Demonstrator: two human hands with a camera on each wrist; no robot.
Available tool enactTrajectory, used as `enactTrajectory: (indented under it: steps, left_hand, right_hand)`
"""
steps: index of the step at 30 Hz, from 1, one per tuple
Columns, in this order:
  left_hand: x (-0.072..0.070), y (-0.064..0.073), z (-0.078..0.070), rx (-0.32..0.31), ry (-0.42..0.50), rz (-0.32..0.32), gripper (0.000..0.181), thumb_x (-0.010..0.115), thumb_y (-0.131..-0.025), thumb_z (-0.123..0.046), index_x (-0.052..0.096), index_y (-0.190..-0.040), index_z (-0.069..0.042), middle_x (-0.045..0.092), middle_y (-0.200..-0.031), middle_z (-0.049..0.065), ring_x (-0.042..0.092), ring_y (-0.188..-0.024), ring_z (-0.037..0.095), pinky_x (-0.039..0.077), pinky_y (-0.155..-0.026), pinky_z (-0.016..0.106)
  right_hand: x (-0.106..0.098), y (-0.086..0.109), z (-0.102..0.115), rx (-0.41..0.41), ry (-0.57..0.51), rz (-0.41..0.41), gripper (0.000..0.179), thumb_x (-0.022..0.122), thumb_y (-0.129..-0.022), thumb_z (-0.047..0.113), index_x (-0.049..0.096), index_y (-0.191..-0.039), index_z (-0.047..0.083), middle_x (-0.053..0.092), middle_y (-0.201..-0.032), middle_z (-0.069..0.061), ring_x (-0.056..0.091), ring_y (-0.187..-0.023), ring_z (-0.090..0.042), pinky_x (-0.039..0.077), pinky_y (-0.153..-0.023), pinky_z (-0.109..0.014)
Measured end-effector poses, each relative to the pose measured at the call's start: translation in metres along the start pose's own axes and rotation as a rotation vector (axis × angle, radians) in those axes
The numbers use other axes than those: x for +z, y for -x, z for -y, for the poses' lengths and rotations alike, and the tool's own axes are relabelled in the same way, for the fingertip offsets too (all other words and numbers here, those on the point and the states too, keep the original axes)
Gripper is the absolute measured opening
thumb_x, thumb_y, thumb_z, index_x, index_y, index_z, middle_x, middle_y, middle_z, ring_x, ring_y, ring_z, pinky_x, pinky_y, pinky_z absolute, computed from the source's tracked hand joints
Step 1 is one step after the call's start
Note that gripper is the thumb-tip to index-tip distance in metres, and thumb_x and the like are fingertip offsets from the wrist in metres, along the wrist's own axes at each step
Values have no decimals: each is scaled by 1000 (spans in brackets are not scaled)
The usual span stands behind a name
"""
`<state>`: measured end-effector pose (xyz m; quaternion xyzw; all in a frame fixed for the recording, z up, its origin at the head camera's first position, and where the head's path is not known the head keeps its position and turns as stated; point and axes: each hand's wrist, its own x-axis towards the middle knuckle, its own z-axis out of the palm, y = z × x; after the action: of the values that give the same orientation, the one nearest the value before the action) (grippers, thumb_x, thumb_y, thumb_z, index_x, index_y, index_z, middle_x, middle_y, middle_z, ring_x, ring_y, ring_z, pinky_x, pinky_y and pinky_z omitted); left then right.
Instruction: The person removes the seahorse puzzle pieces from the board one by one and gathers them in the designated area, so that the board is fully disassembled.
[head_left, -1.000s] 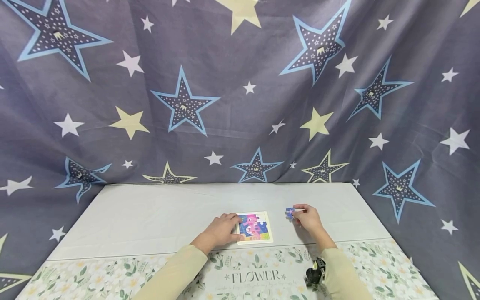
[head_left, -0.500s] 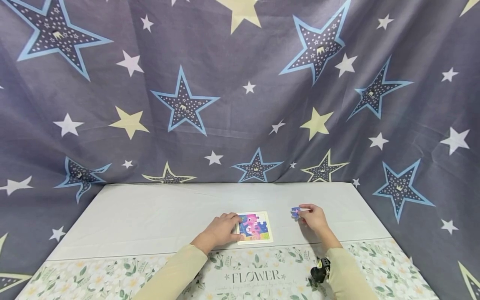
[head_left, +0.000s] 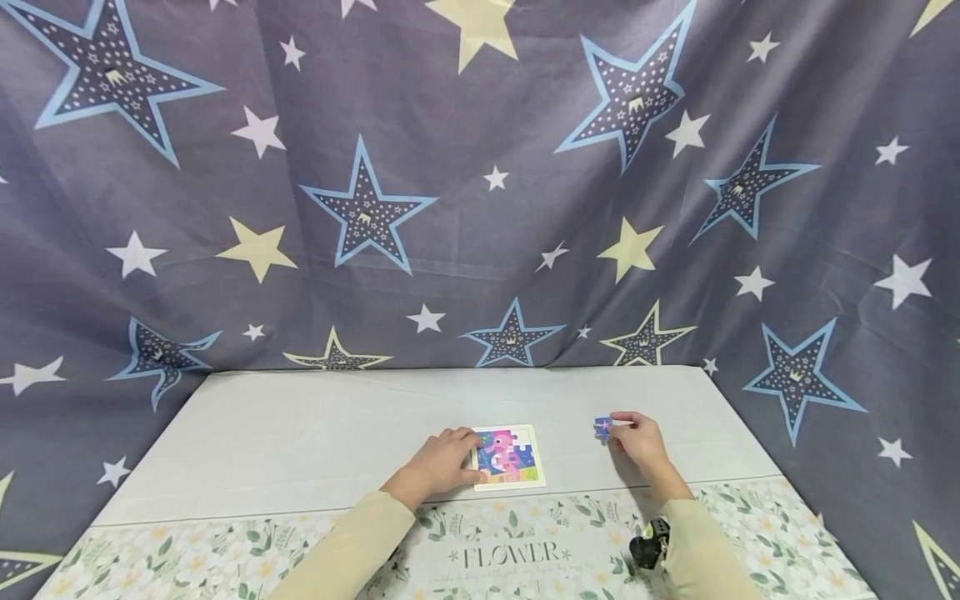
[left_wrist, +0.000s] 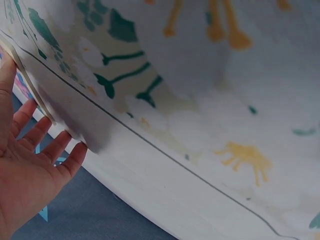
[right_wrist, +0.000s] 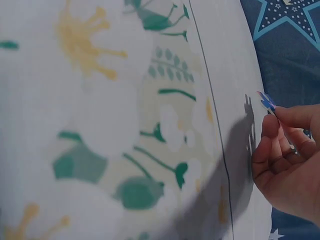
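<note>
A small framed jigsaw puzzle (head_left: 517,467) with a pink seahorse lies on the white part of the tablecloth, pale openings showing at its upper right. My left hand (head_left: 442,463) rests along the frame's left side, fingers and thumb spread over the edge. In the left wrist view, the left hand's (left_wrist: 40,150) outer fingers reach past the frame's edge (left_wrist: 35,90). Off to the right of the puzzle, my right hand (head_left: 641,442) pinches a blue puzzle piece (head_left: 602,427) with a pink mark. From the right wrist, the piece (right_wrist: 268,103) appears edge-on between thumb and finger, raised over its shadow.
The tablecloth (head_left: 337,433) is white at the back and flower-printed in front, with the word FLOWER. Behind it and on both sides hangs a dark curtain (head_left: 450,250) with stars. A black device (head_left: 649,546) is strapped at the right wrist.
My right hand has drifted right with the puzzle piece, farther from the framed puzzle. The left hand stays in place on the frame.
</note>
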<state>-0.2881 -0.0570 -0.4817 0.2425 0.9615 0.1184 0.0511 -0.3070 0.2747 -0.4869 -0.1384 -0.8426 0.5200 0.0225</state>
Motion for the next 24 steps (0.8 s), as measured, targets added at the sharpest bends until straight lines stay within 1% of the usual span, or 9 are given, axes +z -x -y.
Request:
enactTrajectory:
  steps: [11,24]
  left_hand:
    - [0,1,0,2,-6,-10,60,61,-82,-54,54,-128,-16,50,-135,5,48,-123,27,40,-101,48]
    - [2,0,2,0,-13,-9,61,61,-82,-56,53,-128,-16,50,-135,5,48,-123,26,40,-101,48]
  right_hand:
    - [-10,0,-5,30,15,-7,35,56,-88,6,55,-121,-7,57,-73,-3,54,-58,-8,47,-56,-23]
    - [-15,-6,-8,43,-12,-4,36,56,-89,7,54,-122,-7,58,-71,0,54,-57,-7,47,-55,-23]
